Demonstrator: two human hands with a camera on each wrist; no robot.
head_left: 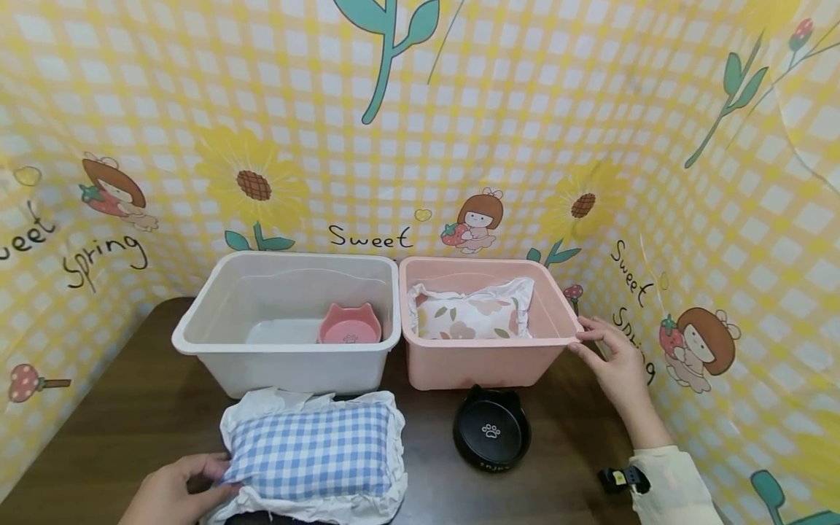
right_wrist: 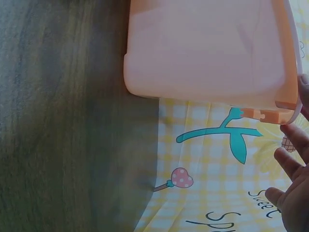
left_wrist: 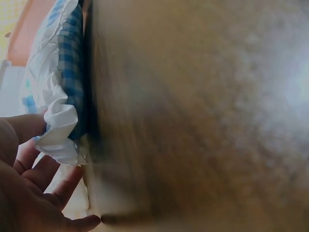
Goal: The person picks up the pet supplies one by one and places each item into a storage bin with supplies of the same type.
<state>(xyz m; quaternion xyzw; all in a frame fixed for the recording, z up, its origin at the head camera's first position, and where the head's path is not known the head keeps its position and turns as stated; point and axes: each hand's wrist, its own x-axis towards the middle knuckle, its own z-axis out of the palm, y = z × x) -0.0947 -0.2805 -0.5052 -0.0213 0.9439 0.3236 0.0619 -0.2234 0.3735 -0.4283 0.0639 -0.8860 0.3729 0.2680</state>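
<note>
The left hand (head_left: 172, 490) has its fingers closed on the blue cushion's (head_left: 311, 448) edge, before the white bin (head_left: 295, 370); the right (head_left: 618, 362) pinches the pink bin's (head_left: 485, 367) rim corner. An uneven pull could tip that bin. The cloth (head_left: 499, 117) reads "Sweet", "Spring".

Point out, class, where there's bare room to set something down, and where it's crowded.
Bare: the table left of the left hand; the floor of the white bin left of the pink bowl; the strip between checked pillow and black bowl. Crowded: between the bins, and inside the pink bin, where the floral pillow lies.
</note>
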